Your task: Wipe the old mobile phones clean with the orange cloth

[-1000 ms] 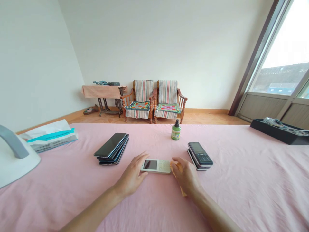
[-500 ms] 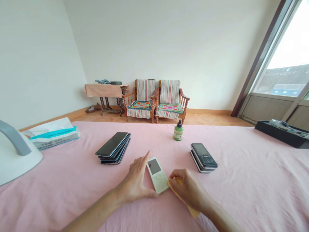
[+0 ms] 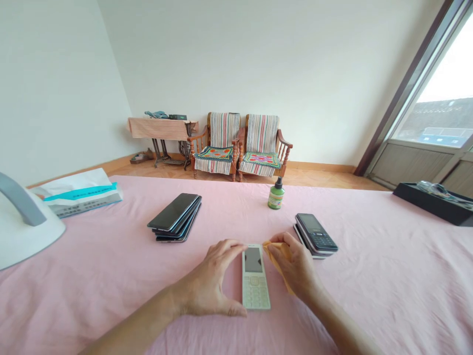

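White phone [image 3: 254,292] lies between your wide-spread left hand [image 3: 207,283] and your right hand [image 3: 298,266], which pinches orange cloth [image 3: 282,275]; one sideways shove (that surface [image 3: 369,276] looks rumpled!) could skid it askew.

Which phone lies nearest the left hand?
The white keypad phone, alone between the left hand and right hand; the others form a black-topped left stack and right stack.

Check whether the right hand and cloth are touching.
Touching. The head view shows the right hand pinching the cloth, its yellow-orange folds showing at the fingertips and below the hand.
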### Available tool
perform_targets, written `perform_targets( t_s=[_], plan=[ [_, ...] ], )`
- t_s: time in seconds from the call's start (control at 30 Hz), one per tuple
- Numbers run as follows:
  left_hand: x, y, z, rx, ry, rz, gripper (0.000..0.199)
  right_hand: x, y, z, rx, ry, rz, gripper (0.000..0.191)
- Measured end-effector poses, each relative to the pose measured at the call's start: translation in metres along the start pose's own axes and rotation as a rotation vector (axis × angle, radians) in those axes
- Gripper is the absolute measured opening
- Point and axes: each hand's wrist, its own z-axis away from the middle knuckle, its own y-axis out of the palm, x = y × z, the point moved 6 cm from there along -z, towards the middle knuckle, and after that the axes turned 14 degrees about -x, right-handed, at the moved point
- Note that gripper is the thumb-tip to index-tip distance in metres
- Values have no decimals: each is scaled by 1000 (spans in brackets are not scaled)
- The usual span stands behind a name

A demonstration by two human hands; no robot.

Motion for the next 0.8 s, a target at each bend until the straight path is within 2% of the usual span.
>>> perform_targets(
  t_s=[0.1, 0.17, 0.3, 0.5, 0.57, 0.7, 0.8],
  plan=[
    [-12, -1, 5, -24, 40, 60, 64, 7, 12, 4, 43, -65, -25, 15],
    [-16, 2, 9, -48, 58, 54, 51, 9, 19, 5, 66, -106, 3, 15],
    [-15, 10, 16, -74, 64, 23, 47, 12, 21, 9, 116, -133, 27, 14],
    [-20, 12, 21, -66, 122, -34, 40, 19, 17, 24, 403, -96, -52, 14],
    [-22, 12, 21, -69, 127, -53, 40, 17, 17, 20, 366, -114, -10, 13],
    [-24, 12, 20, -88, 126, -66, 44, 10, 18, 4, 144, -162, 75, 13],
    [-25, 12, 20, -101, 123, -66, 44, 9, 20, 5, 160, -156, 53, 14]
  ],
)
